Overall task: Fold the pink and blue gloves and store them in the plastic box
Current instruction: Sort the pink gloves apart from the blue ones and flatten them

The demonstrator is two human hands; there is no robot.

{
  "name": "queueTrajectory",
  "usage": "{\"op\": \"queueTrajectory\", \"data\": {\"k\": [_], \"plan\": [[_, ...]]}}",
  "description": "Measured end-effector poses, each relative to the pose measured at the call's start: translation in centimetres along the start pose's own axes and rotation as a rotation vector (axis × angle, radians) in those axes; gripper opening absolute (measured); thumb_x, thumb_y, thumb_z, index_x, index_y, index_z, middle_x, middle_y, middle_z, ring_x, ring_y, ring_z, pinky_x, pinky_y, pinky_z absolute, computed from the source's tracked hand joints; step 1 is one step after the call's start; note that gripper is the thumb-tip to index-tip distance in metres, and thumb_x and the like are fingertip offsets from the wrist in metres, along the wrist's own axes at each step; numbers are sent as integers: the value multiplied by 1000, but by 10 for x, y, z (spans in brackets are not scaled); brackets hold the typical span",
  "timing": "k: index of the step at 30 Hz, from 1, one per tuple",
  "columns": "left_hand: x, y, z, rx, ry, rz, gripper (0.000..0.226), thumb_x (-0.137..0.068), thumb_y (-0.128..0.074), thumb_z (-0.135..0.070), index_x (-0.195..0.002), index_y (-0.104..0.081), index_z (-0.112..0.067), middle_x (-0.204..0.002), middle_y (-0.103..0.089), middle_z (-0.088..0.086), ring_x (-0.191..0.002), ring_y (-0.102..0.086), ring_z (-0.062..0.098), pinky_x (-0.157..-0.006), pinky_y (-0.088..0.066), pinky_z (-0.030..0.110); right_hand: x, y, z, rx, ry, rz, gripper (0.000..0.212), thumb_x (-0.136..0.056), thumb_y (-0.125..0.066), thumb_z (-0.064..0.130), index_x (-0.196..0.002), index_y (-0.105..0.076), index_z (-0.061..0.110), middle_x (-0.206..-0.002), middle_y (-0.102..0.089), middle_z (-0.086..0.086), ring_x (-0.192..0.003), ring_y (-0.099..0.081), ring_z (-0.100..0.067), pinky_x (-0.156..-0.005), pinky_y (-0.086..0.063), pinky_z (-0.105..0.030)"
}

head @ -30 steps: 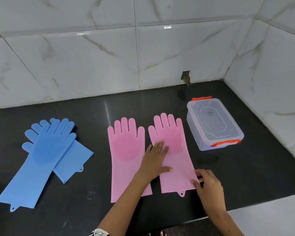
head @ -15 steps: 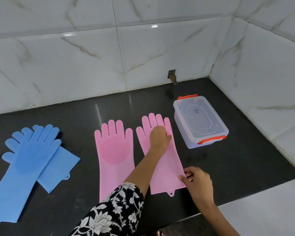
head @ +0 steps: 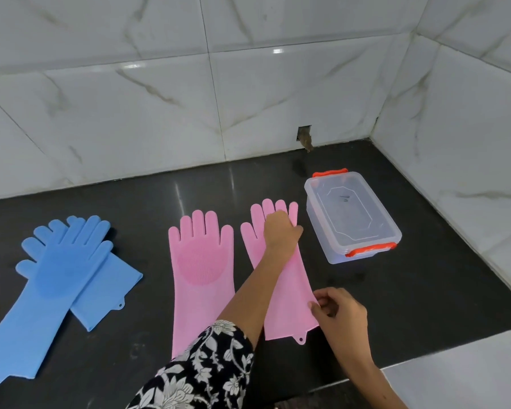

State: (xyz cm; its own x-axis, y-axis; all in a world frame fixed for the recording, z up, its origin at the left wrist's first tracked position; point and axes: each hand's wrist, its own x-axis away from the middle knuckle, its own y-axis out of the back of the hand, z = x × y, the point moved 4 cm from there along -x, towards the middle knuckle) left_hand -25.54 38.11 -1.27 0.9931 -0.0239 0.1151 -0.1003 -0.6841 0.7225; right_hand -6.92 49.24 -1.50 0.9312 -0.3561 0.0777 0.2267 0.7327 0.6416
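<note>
on glossy black counter (head: 425, 305) — flat pink glove (head: 289, 290), fingers (head: 317, 304) pinching

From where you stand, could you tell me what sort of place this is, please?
Probably a home kitchen or utility corner: a polished black stone counter meets glossy marble-look wall tiles, with silicone scrubbing gloves, pink and blue, beside a clear plastic box.

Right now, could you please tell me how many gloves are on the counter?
4: two pink gloves lie side by side mid-counter, the left pink glove and the right pink glove under both hands; two overlapping blue gloves, the top blue glove and the lower blue glove, at left.
</note>
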Motion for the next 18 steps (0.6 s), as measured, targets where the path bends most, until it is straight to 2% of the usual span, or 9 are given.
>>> {"op": "queueTrajectory", "data": {"k": [3,5,7,10,14,18], "plan": [[4,34,-2,154,35,-109,12,-79,-67,-16,-79,-74,-6,-77,-69,7,-71,-62,20,-72,-48,24,4,3,31,-66,124,3,19,-76,-75,11,-85,-70,27,-81,-64,17,-71,-63,-4,-61,-48,-9],[12,65,14,287,56,-146,9,-76,-67,-5,-71,-73,-1,-70,-70,15,-66,-66,26,-72,-53,27,9,0,56,-79,233,38,16,-75,-76,11,-89,-72,20,-84,-67,13,-70,-64,-4,-65,-52,-10],[18,93,45,478,117,-164,6,-75,-66,4,-71,-70,3,-68,-67,17,-63,-66,31,-69,-59,33,15,-10,81,-83,330,90,14,-75,-75,10,-88,-73,15,-84,-67,9,-68,-62,-3,-67,-51,-12],[30,131,97,664,214,-196,2,-75,-70,6,-75,-70,4,-68,-64,13,-58,-63,22,-55,-58,24,25,-41,112,-44,438,201,20,-77,-73,10,-96,-73,15,-90,-66,5,-70,-57,1,-69,-47,-9],[49,158,165,641,383,-244,12,-76,-74,1,-87,-71,4,-75,-69,11,-64,-68,18,-54,-57,18,46,-104,135,81,517,429,30,-87,-62,16,-117,-65,16,-108,-61,2,-87,-60,-9,-82,-48,-15],[59,153,200,643,432,-222,17,-79,-73,-3,-94,-70,4,-88,-70,13,-76,-69,22,-64,-58,25,66,-154,134,225,518,592,25,-90,-58,16,-112,-65,10,-107,-59,-3,-88,-61,-18,-84,-52,-26]]}}
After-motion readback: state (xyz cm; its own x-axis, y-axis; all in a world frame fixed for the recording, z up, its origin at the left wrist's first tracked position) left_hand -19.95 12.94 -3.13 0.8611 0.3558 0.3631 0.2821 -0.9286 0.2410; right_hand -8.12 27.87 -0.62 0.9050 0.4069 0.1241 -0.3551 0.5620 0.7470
